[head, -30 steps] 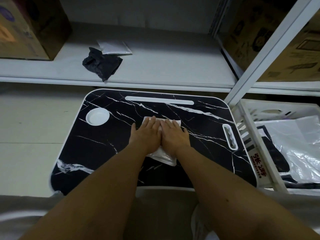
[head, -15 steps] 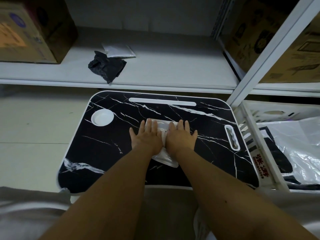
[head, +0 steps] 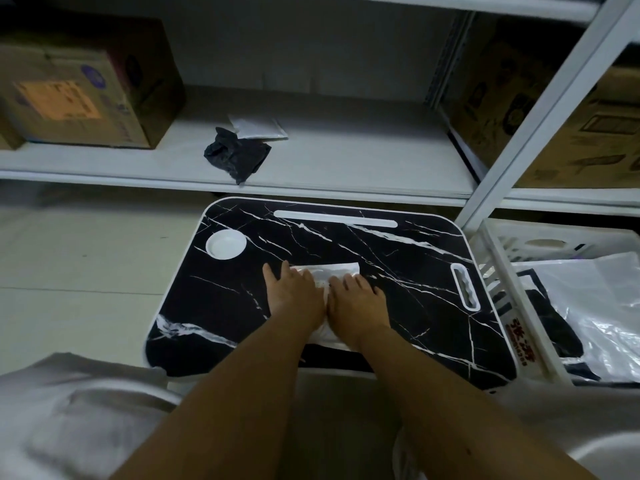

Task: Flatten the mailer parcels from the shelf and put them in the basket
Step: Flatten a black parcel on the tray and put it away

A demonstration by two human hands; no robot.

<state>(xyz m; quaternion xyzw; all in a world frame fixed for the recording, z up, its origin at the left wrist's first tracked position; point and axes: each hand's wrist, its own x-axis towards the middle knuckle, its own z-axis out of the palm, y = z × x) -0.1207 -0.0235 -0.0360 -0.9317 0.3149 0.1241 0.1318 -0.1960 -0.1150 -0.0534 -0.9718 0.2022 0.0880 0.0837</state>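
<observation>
A white mailer parcel (head: 337,272) lies on the black marble-patterned lap table (head: 408,271). My left hand (head: 294,296) and my right hand (head: 358,301) rest flat on it side by side, palms down, fingers spread, covering most of it. On the white shelf (head: 346,157) behind the table sit a crumpled black mailer (head: 237,155) and a flat white mailer (head: 258,128). A white basket (head: 502,271) stands to the right of the table and holds flattened white and black mailers (head: 595,299).
A cardboard box (head: 86,88) stands on the shelf at the left, more boxes (head: 519,98) at the right behind a white shelf post (head: 540,116). The table has a round white cup recess (head: 225,244) and a side handle slot (head: 465,286). Pale floor tiles lie at the left.
Both hands have slid back toward me over the parcel, so more of its far edge shows. The view has tilted up and shows more of the shelf.
</observation>
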